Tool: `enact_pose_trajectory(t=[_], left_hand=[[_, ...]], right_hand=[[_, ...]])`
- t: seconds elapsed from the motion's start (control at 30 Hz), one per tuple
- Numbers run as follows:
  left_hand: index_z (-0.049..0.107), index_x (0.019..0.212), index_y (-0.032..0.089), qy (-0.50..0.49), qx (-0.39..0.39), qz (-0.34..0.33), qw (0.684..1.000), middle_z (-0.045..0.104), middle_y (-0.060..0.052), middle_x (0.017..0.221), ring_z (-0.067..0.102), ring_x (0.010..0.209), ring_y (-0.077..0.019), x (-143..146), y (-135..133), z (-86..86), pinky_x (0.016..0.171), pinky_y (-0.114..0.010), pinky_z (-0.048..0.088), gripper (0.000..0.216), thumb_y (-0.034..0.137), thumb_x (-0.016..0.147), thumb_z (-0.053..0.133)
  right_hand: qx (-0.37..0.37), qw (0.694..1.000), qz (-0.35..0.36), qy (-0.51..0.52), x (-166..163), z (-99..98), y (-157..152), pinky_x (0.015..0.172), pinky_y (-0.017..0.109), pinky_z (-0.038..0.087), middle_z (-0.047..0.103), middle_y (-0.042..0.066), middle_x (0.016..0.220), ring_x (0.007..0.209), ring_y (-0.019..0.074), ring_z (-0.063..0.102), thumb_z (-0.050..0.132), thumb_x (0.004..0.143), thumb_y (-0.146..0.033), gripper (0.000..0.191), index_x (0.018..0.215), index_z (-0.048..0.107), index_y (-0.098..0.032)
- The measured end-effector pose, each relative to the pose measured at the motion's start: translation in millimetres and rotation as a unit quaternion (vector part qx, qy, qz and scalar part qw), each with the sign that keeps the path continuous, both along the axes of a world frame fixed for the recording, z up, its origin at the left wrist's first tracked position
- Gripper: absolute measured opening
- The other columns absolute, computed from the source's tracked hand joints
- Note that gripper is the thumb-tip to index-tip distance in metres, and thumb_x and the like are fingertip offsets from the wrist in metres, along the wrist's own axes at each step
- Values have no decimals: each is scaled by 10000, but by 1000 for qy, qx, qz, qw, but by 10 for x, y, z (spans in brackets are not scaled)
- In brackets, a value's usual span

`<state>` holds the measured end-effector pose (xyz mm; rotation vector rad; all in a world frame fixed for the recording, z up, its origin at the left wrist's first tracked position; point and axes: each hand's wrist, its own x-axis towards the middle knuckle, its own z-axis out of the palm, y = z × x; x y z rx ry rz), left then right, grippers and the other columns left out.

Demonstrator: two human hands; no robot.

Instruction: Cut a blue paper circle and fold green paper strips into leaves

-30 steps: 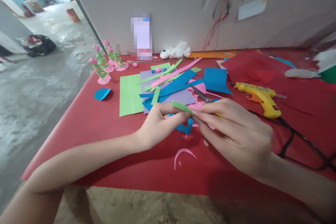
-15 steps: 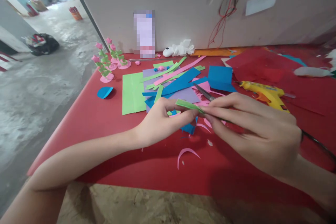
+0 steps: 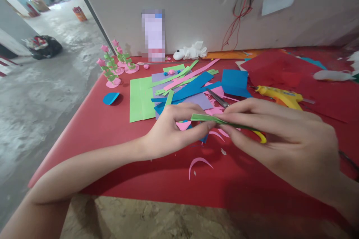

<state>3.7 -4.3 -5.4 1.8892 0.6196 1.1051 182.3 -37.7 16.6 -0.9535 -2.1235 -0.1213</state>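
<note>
Between my two hands I hold a folded green paper strip (image 3: 204,118) a little above the table. My left hand (image 3: 176,125) pinches it between thumb and fingers. My right hand (image 3: 283,142) grips it from the other side, fingertips close to the left thumb; part of the strip runs behind the right fingers. Under and beyond the hands lie scissors (image 3: 220,98), their blades showing, with a yellow handle partly hidden by the right hand. Blue paper pieces (image 3: 193,86), a pink strip (image 3: 193,74) and a green sheet (image 3: 140,99) are piled just past my fingers.
Paper flowers with pink bases (image 3: 113,82) stand at the table's left. A blue paper disc (image 3: 111,98) is near them. A yellow glue gun (image 3: 280,97) lies at right. A phone with a blurred screen (image 3: 154,37) leans on the wall. Pink scraps (image 3: 200,160) lie in front.
The green strip has turned flatter and its free end has dropped slightly. My right hand has shifted a little to the right, uncovering more of the yellow handle.
</note>
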Motion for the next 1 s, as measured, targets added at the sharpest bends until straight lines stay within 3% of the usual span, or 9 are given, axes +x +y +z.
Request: enact_pose_trajectory(t=[0.3, 0.63, 0.77, 1.0], left_hand=[[640, 583, 113, 19, 71, -3, 997, 677, -33, 587, 560, 575, -74, 1, -5, -22, 651, -222, 480, 227, 75, 803, 597], [624, 700, 136, 55, 178, 7, 982, 723, -43, 698, 607, 621, -97, 6, 5, -32, 715, -278, 489, 177, 111, 846, 527], [631, 698, 133, 49, 190, 17, 980, 715, -33, 667, 593, 608, -92, 16, 18, -67, 699, -269, 477, 169, 100, 832, 532], [614, 631, 151, 25, 172, 20, 985, 685, -3, 610, 570, 568, -78, 15, 20, -73, 672, -259, 449, 196, 87, 806, 554]], right_hand=[[23, 1000, 10, 1, 14, -64, -30, 640, 138, 551, 689, 0, 783, 682, 46, 637, 643, 790, -60, 125, 830, 631, -179], [23, 1000, -14, 13, 17, -31, -26, 645, 127, 547, 692, -21, 748, 630, 40, 627, 632, 792, -62, 131, 820, 635, -190], [4, 1000, -22, 20, 4, -32, -38, 548, 126, 523, 688, -45, 725, 599, 43, 623, 619, 797, -64, 148, 815, 636, -211], [6, 1000, -17, 16, -8, -16, -46, 520, 167, 544, 704, -44, 739, 589, 74, 647, 625, 777, -45, 194, 799, 640, -237]])
